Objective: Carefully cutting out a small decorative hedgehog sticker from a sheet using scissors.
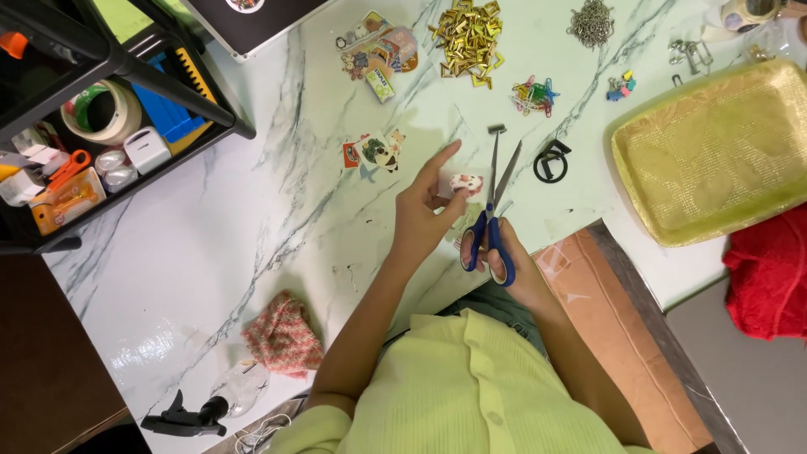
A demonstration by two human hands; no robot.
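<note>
Your left hand (429, 210) pinches a small sticker cutout (465, 182) over the marble table (252, 219), index finger extended. Your right hand (500, 256) is closed through the blue-handled scissors (494, 214) (blades parted), just right of the cutout. Gold tray (714, 151) sits well apart.

The tray (714, 151) sits on the table (252, 210) at its right side. Left of the tray lies the black clip (551, 161), and further left the scissors (492, 214) and the small sticker (465, 182). Beyond the tray's far-left corner lie the paper clips (533, 94), the metal corner pieces (469, 38) and the chain (592, 23). Well left of the tray stands the shelf cart (84, 126), holding the tape roll (102, 111). The cloth (282, 335) and spray bottle (214, 403) lie far left of the tray, nearer the person.
</note>
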